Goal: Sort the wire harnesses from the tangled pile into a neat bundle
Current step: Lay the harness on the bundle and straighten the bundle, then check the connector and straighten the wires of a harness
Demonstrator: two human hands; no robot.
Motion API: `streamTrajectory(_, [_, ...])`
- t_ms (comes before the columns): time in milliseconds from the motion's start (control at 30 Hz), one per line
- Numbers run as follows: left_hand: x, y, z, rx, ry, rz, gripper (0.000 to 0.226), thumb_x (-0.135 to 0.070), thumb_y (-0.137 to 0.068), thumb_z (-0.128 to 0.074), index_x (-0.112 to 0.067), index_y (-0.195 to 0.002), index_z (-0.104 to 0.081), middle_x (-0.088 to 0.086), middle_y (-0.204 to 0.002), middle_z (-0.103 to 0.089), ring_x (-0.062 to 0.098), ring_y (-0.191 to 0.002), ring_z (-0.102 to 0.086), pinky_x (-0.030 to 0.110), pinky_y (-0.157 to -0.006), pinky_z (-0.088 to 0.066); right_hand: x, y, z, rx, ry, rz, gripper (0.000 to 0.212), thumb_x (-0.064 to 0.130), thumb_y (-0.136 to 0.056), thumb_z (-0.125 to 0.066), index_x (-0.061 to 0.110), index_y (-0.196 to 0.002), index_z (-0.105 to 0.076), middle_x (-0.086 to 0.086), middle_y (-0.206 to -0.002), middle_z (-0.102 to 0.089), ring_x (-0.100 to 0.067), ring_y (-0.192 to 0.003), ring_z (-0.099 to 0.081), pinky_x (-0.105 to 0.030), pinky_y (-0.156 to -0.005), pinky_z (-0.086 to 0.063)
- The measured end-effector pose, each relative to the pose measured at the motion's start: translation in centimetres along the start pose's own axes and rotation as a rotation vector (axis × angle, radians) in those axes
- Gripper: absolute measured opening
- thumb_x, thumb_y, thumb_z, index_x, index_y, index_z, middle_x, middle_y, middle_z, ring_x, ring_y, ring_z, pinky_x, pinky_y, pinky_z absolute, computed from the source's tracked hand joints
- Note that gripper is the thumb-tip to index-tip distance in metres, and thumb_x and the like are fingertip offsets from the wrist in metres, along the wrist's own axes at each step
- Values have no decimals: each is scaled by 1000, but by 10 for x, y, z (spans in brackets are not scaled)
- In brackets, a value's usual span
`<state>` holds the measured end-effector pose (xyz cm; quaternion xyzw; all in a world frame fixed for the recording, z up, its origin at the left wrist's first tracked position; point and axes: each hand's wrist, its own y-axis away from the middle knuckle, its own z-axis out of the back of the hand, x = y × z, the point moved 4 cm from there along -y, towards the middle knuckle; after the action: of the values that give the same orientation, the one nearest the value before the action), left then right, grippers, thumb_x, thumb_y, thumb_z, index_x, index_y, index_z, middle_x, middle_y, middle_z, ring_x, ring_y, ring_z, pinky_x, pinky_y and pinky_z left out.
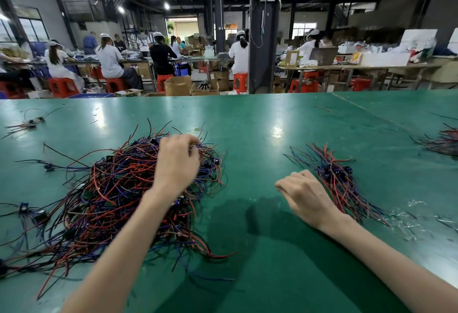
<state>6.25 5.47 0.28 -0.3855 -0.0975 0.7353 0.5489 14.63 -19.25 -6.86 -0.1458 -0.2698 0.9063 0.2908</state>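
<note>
Forearms (119,250) nearest. Reaches left hand (177,161) into tangled pile (111,203), fingers curled among wires (grip hidden, cannot tell). Rests right hand (304,196), fingers loosely curled, empty, beside small neat bundle (339,179) on surface (247,124). Looks early: most unsorted.

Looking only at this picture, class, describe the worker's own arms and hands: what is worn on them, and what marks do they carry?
Both arms are bare: no sleeve shows on the left forearm or the right forearm. The left hand and the right hand wear no gloves. No watch, ring, bracelet or marking is visible on either.
</note>
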Motion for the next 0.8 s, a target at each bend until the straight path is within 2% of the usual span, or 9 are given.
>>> streamTrajectory(100, [39,-40,20,-30,-107,77,32,2,-90,-47,-6,-117,-63,15,-119,-62,29,-116,-48,42,-104,-39,14,-1,2,-36,-75,-27,26,18,-73,-81,12,-60,-59,-1,-54,-60,-23,-49,-54,-33,-56,-47])
streamTrajectory(167, [57,-61,27,19,-157,104,35,4,-89,-46,-4,-119,-62,16,-122,-61,32,-118,-50,45,-104,-41,16,2,4,-51,-120,-46,31,17,-75,-80,11,-57,-55,-3,-49,-55,-24,-44,-50,-31,-52,-45])
streamTrajectory(267, [77,-80,23,263,-349,135,36,-4,-90,-48,-8,-124,-59,14,-126,-60,32,-118,-52,43,-101,-43,13,6,4,-100,-203,-102,21,-3,-71,-79,7,-70,-60,-1,-50,-56,-23,-41,-48,-28,-51,-42])
streamTrajectory(333, [84,-82,17,456,-482,148,29,-11,-89,-53,-10,-118,-62,13,-120,-62,31,-110,-56,42,-96,-47,11,7,1,-80,-224,-123,27,-15,-67,-74,6,-81,-64,1,-54,-60,-22,-44,-50,-28,-52,-43])
streamTrajectory(367, [86,-82,16,490,-505,147,25,-12,-89,-56,-10,-112,-64,13,-116,-64,31,-106,-57,42,-93,-49,11,7,-1,-60,-230,-124,29,-17,-67,-71,5,-85,-64,1,-56,-60,-21,-45,-51,-29,-52,-44])
streamTrajectory(467, [86,-84,18,405,-449,151,17,-9,-86,-59,-10,-104,-62,13,-110,-64,30,-102,-57,42,-89,-50,10,7,-2,-36,-254,-120,24,-14,-74,-68,5,-89,-64,2,-56,-58,-21,-46,-50,-33,-53,-45])
streamTrajectory(567, [87,-85,17,375,-433,161,23,-8,-88,-59,-5,-111,-57,16,-110,-63,33,-102,-57,42,-89,-49,11,8,-2,-42,-289,-120,14,-8,-84,-62,4,-92,-63,1,-55,-55,-22,-46,-46,-37,-53,-45])
streamTrajectory(667, [88,-85,13,351,-422,144,21,-5,-92,-51,2,-104,-66,20,-114,-63,35,-104,-57,43,-92,-48,11,8,1,-50,-310,-135,10,-3,-88,-58,4,-94,-63,-1,-55,-56,-25,-45,-45,-32,-53,-40])
streamTrajectory(800, [76,-88,25,80,-214,167,22,-9,-97,-46,0,-112,-59,24,-118,-49,38,-105,-51,43,-92,-41,12,9,4,-68,-313,-170,14,7,-92,-50,4,-94,-63,-2,-55,-56,-28,-45,-45,-27,-55,-31])
